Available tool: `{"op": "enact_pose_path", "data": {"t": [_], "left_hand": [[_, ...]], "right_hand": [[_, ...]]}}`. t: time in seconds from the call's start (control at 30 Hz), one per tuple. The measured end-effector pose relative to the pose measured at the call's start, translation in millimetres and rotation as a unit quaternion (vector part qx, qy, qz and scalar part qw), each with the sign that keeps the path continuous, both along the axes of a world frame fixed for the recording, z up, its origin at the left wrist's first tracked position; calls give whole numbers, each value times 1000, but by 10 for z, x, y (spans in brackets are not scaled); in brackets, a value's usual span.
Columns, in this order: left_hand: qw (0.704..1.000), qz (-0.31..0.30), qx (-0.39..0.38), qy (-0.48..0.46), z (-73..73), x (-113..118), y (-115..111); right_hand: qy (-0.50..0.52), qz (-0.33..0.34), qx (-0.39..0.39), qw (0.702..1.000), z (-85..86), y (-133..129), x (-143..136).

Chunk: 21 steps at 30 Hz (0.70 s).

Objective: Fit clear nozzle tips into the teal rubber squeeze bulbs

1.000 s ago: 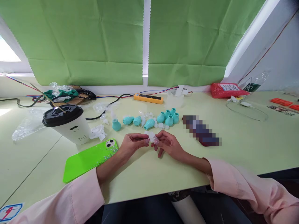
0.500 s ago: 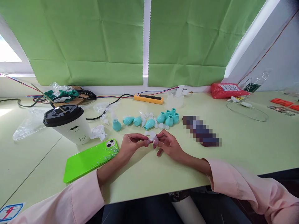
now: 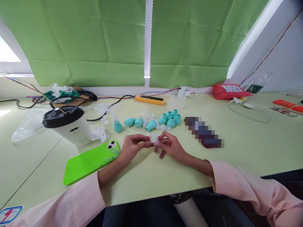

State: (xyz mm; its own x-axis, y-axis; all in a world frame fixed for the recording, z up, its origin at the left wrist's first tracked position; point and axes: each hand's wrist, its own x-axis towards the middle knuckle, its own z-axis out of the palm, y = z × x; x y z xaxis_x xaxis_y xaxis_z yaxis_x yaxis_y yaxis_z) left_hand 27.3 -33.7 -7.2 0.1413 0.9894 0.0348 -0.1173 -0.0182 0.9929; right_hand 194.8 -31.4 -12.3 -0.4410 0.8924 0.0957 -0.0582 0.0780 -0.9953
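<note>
Between my two hands, above the table, is a small translucent white plastic piece (image 3: 154,138). The fingertips of my left hand (image 3: 133,147) pinch its left side, and those of my right hand (image 3: 173,147) grip the right side. My fingers partly cover it, so its full shape cannot be made out. Just beyond lie several turquoise rubber bulbs; one bulb (image 3: 151,125) rests on its side, while another bulb (image 3: 170,122) stands in an upright cluster at the right. Small translucent plastic parts (image 3: 162,127) are scattered among them.
At the left are a green-cased phone (image 3: 91,162), a lidded paper cup (image 3: 71,129) and crumpled tissue (image 3: 99,134). A yellow power strip (image 3: 150,100) sits at the back. To the right lie a pixelated dark object (image 3: 203,132) and a red package (image 3: 232,91). The table edge (image 3: 156,200) is near me.
Both hands stay in nearly the same place, still pinching the translucent piece, which looks slightly shifted between the fingertips. The whole view has moved a little.
</note>
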Motion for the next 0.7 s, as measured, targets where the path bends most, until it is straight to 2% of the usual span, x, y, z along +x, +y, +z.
{"op": "enact_pose_path", "data": {"t": [0.2,0.3,0.37,0.43,0.57,0.63,0.7], "left_hand": [[999,-24,25,26,-16,-9,17],[994,-31,80,71,-10,-12,1],[981,-21,146,123,-10,-14,-23],[951,4,241,196,-23,-16,-47],[858,45,417,295,-80,-22,-60],[830,42,459,314,-104,-21,-56],[816,24,467,339,-111,-13,-64]], "right_hand": [[4,24,-22,999,-5,16,2],[8,28,-34,999,-11,27,4],[10,28,-40,999,-7,29,5],[13,29,-45,998,3,25,4],[31,40,-63,997,20,11,-5],[47,42,-79,995,22,13,-8],[71,42,-95,992,20,25,-5]]}}
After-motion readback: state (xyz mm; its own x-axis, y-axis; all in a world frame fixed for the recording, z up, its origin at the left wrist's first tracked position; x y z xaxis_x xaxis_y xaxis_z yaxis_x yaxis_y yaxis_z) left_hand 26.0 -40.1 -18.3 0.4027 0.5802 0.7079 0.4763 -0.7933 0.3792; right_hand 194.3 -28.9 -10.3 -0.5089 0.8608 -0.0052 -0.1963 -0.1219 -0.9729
